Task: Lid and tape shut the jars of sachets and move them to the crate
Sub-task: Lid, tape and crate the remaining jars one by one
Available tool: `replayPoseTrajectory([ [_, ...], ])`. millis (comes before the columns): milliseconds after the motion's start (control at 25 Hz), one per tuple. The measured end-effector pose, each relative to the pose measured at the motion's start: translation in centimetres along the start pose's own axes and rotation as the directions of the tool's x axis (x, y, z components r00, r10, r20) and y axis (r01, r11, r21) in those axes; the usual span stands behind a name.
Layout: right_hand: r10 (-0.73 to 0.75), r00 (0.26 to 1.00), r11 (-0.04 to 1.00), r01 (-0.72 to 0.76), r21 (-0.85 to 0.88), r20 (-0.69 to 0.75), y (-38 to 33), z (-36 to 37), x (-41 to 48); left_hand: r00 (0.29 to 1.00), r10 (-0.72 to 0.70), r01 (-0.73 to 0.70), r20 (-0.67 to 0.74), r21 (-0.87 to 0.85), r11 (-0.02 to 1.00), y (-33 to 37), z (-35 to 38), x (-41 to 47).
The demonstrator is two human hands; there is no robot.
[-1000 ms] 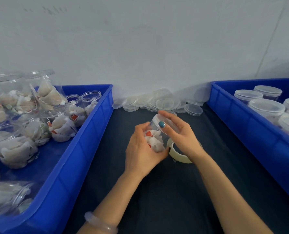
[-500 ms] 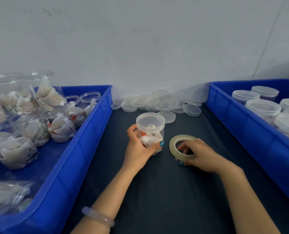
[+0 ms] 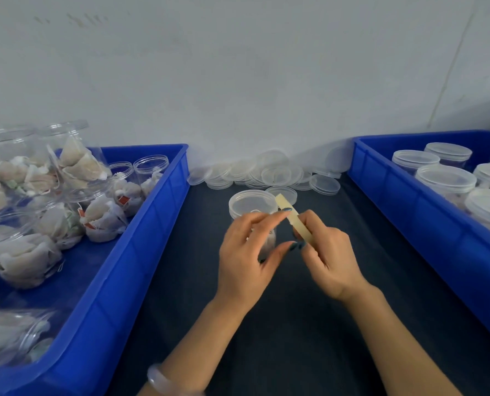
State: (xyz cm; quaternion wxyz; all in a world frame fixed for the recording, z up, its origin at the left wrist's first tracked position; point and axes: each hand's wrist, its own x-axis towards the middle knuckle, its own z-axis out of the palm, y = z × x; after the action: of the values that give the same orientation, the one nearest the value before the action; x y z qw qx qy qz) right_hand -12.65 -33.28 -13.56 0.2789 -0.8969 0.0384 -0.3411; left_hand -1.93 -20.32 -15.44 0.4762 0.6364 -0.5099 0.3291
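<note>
Head view: a dark surface (image 3: 295, 352) runs to a pale wall (image 3: 238, 81), with loose lids (image 3: 278, 174) heaped at 12 o'clock. A blue crate (image 3: 141, 252) of open jars (image 3: 23, 252) sits at 9 o'clock, and another crate (image 3: 409, 218) of lidded jars (image 3: 445, 178) at 3. At centre stands the lidded jar (image 3: 251, 202). Just before it, the right hand (image 3: 332, 261) grips the tape roll (image 3: 292, 220) edge-on, and the left hand (image 3: 243, 258) has its fingers (image 3: 281, 212) and thumb pinching the roll's rim.

Soft, even, cool light, faint shadows, slight overall blur, wide-angle bowing at edges
</note>
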Motion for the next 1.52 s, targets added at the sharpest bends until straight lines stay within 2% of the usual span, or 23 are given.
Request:
replayPoseTrajectory([
  [160,-0.060,0.998,0.989,0.064,-0.137,0.033,-0.3,0.7,0.0,0.995,-0.100,0.099,-0.001,-0.151,0.984,-0.1,-0.2,0.0],
  [320,-0.106,0.992,0.969,0.117,-0.217,0.061,0.2,1.1,0.1,0.988,-0.154,0.147,-0.028,-0.178,0.973,-0.4,-0.3,-0.1],
  [480,-0.159,0.987,0.924,0.153,-0.351,0.011,0.6,1.1,0.3,0.982,-0.188,0.182,-0.028,-0.148,0.972,-0.3,-0.4,0.0],
  [600,-0.162,0.984,0.862,0.109,-0.495,-0.066,0.9,1.3,0.2,0.987,-0.155,0.151,-0.032,-0.107,0.983,-0.2,-0.5,0.1],
  [680,-0.111,0.983,0.839,0.013,-0.544,-0.147,1.2,1.3,0.3,0.992,-0.123,0.121,-0.012,-0.107,0.987,-0.2,-0.5,0.1],
  [800,-0.047,0.964,0.865,-0.091,-0.493,-0.260,1.5,0.8,0.5,0.996,-0.092,0.094,0.019,-0.142,0.985,-0.1,-0.6,0.0],
  [1000,-0.098,0.963,0.895,-0.025,-0.446,-0.252,1.3,0.6,0.4,0.965,-0.242,0.260,0.099,-0.282,0.923,0.1,-1.3,0.0],
  [1120,-0.126,0.968,0.901,0.020,-0.433,-0.216,1.0,0.8,0.3,0.977,-0.204,0.212,0.066,-0.166,0.963,-0.1,-1.3,-0.1],
  [1360,-0.125,0.984,0.874,0.050,-0.484,-0.123,0.9,0.8,0.1,0.980,-0.187,0.190,-0.067,0.033,0.981,-1.0,-1.6,0.1],
  [1520,-0.117,0.979,0.843,0.008,-0.538,-0.169,1.0,1.1,0.2,0.974,-0.187,0.187,-0.131,-0.008,0.982,-0.8,-2.2,0.4],
])
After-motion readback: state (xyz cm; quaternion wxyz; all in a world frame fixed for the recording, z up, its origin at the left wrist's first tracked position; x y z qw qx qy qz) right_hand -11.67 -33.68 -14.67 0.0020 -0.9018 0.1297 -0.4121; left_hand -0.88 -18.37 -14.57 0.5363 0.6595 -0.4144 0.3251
